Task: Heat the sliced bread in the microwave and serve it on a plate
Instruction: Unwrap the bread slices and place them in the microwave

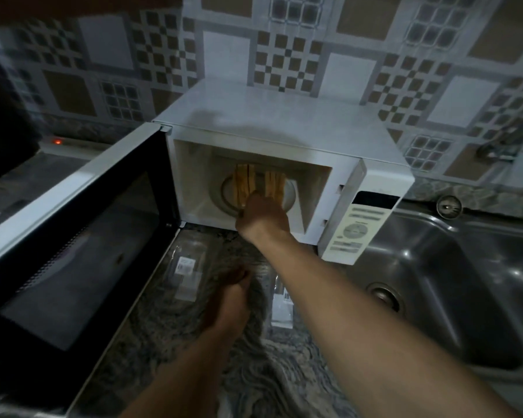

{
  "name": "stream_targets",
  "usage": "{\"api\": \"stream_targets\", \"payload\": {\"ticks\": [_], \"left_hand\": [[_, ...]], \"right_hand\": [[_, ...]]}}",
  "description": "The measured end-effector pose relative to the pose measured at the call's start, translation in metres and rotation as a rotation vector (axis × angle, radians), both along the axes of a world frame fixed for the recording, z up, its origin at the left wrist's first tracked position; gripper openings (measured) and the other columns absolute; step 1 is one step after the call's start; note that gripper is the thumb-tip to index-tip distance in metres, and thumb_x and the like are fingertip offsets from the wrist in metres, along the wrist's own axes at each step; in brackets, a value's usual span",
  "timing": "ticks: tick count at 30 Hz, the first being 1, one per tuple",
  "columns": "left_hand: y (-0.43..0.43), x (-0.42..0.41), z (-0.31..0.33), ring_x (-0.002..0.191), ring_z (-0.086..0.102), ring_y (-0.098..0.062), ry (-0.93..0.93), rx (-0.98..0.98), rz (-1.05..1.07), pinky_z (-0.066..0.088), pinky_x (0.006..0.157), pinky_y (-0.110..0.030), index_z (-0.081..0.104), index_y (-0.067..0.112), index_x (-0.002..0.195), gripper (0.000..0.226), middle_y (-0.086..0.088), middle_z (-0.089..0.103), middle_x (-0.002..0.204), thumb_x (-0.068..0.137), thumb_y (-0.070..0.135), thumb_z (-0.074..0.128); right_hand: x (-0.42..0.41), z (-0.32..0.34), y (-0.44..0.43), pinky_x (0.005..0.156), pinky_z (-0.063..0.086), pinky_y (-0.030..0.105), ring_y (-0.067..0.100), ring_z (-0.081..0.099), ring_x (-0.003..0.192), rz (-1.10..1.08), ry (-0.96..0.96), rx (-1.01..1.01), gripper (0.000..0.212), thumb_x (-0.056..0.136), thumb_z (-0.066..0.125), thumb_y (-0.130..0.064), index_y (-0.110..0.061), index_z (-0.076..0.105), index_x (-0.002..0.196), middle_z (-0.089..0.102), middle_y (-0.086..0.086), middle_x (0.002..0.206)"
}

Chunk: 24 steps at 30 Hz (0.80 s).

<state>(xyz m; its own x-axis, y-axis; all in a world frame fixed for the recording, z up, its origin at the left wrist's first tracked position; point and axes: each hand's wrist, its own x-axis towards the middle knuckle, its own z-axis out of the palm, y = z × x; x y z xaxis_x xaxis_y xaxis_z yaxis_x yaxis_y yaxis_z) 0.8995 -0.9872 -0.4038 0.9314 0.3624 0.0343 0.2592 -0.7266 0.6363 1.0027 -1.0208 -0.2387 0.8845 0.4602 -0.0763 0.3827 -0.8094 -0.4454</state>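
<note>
A white microwave (284,122) stands on the counter with its door (73,236) swung wide to the left. Inside, several toasted-looking bread slices (244,184) lie on a white plate (290,193) on the turntable. My right hand (263,217) reaches into the cavity, and its curled fingers grip the plate's front rim, hiding that edge. My left hand (231,297) is low over the counter in front of the microwave, fingers loosely extended over a clear plastic bag (186,276). The left hand looks blurred.
A steel sink (453,285) with a drain lies right of the microwave. The control panel (357,227) faces me at the microwave's right. The open door blocks the left counter. Patterned tiles (284,58) cover the wall behind, and the marbled counter (169,342) stretches toward me.
</note>
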Motion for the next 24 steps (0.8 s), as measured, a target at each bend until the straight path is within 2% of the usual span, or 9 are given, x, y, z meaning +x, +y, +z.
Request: {"api": "stream_targets", "payload": {"ticks": [3,5,7,9,11,16,20,22,24], "left_hand": [[-0.002,-0.026,0.008,0.134,0.048,-0.02,0.007,0.013,-0.024,0.03,0.109,-0.018,0.055,0.021,0.14,0.052,0.0,0.054,0.144,0.09,0.005,0.055],[-0.003,-0.041,0.006,0.127,0.055,-0.021,-0.003,0.08,-0.083,0.041,0.108,-0.03,0.062,0.027,0.132,0.057,0.001,0.06,0.137,0.078,0.009,0.059],[-0.003,-0.063,0.011,0.109,0.065,-0.023,-0.064,0.046,-0.062,0.053,0.091,-0.034,0.07,0.028,0.113,0.048,0.0,0.071,0.117,0.071,0.013,0.054],[0.001,-0.085,0.02,0.09,0.066,-0.022,-0.15,0.032,0.039,0.054,0.075,-0.031,0.068,0.028,0.094,0.029,0.002,0.072,0.096,0.073,0.015,0.052],[0.007,-0.103,0.023,0.082,0.064,-0.022,-0.264,0.037,0.119,0.05,0.071,-0.029,0.064,0.025,0.087,0.019,0.002,0.067,0.087,0.076,0.017,0.05],[0.028,-0.112,0.027,0.089,0.051,-0.035,-0.422,0.181,0.439,0.04,0.081,-0.043,0.057,0.006,0.092,0.018,-0.016,0.055,0.093,0.079,0.011,0.046],[0.039,-0.097,0.047,0.09,0.056,-0.043,-0.32,-0.092,0.789,0.046,0.073,-0.044,0.051,0.009,0.111,0.03,-0.021,0.051,0.109,0.082,0.009,0.059],[0.046,-0.093,0.047,0.104,0.055,-0.042,-0.263,-0.221,0.77,0.045,0.085,-0.044,0.049,0.012,0.129,0.04,-0.021,0.051,0.122,0.089,0.011,0.055],[0.051,-0.09,0.044,0.111,0.056,-0.04,-0.281,-0.257,0.705,0.043,0.093,-0.043,0.055,0.009,0.131,0.036,-0.024,0.058,0.124,0.095,0.012,0.047]], "right_hand": [[-0.025,-0.003,-0.005,0.075,0.045,0.032,0.036,0.062,0.108,-0.002,0.009,0.024,0.03,0.097,0.056,-0.025,-0.009,0.057,0.123,0.063,0.016,0.121],[-0.04,-0.006,-0.003,0.078,0.045,0.034,0.037,0.061,0.112,-0.011,0.013,0.039,0.033,0.1,0.052,-0.033,-0.009,0.056,0.123,0.062,0.017,0.123],[-0.056,-0.012,0.002,0.083,0.05,0.038,0.038,0.061,0.112,-0.026,0.022,0.066,0.039,0.1,0.051,-0.039,-0.009,0.055,0.125,0.063,0.017,0.122],[-0.069,-0.02,0.007,0.08,0.051,0.04,0.04,0.06,0.111,-0.034,0.057,0.091,0.044,0.1,0.051,-0.042,-0.01,0.049,0.13,0.061,0.018,0.121],[-0.083,-0.025,0.011,0.079,0.049,0.041,0.041,0.058,0.114,-0.042,0.11,0.099,0.052,0.1,0.05,-0.042,-0.012,0.039,0.14,0.056,0.019,0.126],[-0.104,-0.041,0.02,0.1,0.047,0.048,0.042,0.047,0.131,-0.064,0.235,0.103,0.075,0.096,0.061,-0.044,-0.024,0.019,0.155,0.04,0.02,0.148],[-0.112,-0.058,0.028,0.1,0.049,0.047,0.04,0.053,0.126,-0.113,0.274,0.072,0.077,0.091,0.068,-0.035,-0.025,0.022,0.152,0.05,0.02,0.14],[-0.117,-0.066,0.031,0.101,0.05,0.048,0.041,0.055,0.123,-0.123,0.324,0.096,0.08,0.089,0.071,-0.027,-0.024,0.023,0.153,0.052,0.02,0.139],[-0.119,-0.075,0.031,0.098,0.052,0.048,0.038,0.061,0.116,-0.125,0.325,0.122,0.074,0.085,0.073,-0.024,-0.023,0.032,0.147,0.06,0.016,0.131]]}}
